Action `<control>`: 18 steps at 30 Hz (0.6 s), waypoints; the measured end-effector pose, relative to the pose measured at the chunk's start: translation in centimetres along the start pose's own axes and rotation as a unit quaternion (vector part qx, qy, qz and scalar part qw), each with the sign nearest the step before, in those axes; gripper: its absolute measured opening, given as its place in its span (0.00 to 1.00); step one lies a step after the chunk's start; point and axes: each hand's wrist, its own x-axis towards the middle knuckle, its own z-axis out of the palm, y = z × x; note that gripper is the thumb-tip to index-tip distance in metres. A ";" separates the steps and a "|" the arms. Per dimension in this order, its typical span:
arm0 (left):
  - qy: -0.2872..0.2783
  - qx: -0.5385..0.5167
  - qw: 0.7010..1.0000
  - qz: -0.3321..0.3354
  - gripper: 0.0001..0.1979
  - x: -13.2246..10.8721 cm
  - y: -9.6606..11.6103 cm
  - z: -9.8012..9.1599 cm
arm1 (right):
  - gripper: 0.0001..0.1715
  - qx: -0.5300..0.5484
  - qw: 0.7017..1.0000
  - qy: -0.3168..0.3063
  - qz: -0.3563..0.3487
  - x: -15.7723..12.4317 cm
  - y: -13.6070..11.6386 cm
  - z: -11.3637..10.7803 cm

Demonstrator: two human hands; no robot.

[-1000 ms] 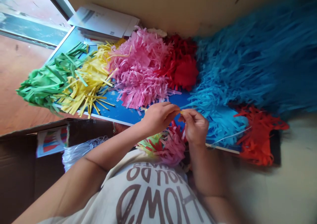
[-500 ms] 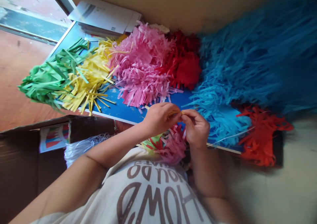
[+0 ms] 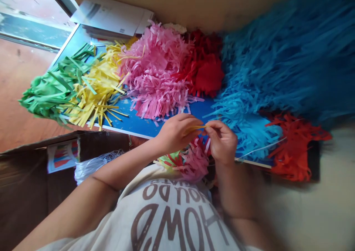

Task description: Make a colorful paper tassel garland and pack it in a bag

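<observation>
My left hand (image 3: 177, 132) and my right hand (image 3: 222, 141) meet over the near edge of a blue board (image 3: 138, 124). Both are closed in a pinch on a thin yellow paper strip (image 3: 198, 127) stretched between their fingertips. Just below the hands, against my shirt, hangs a small bundle of pink, red and green paper fringe (image 3: 191, 162). On the board beyond lie piles of cut paper fringe: green (image 3: 52, 91), yellow (image 3: 97, 90), pink (image 3: 158, 77), red (image 3: 205, 69) and a large blue pile (image 3: 277, 58).
An orange-red fringe pile (image 3: 294, 147) hangs over the board's right end. A stack of papers (image 3: 113, 19) lies at the far left by the wall. A cardboard box (image 3: 33, 184) with a bundle of white string (image 3: 94, 164) stands at the lower left.
Both hands stay pinched on the yellow strip and have shifted only slightly; my right hand has edged a little to the right. The view has swayed a bit.
</observation>
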 end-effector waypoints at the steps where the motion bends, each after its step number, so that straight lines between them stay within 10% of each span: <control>1: 0.009 0.007 1.000 -0.013 0.09 -0.1 -0.1 0.0 | 0.05 -0.007 1.000 0.007 0.003 0.0 0.0 0.0; 18: -0.028 -0.042 0.999 0.012 0.08 0.8 -0.5 0.0 | 0.06 -0.090 0.995 0.017 -0.025 -0.3 0.4 -0.6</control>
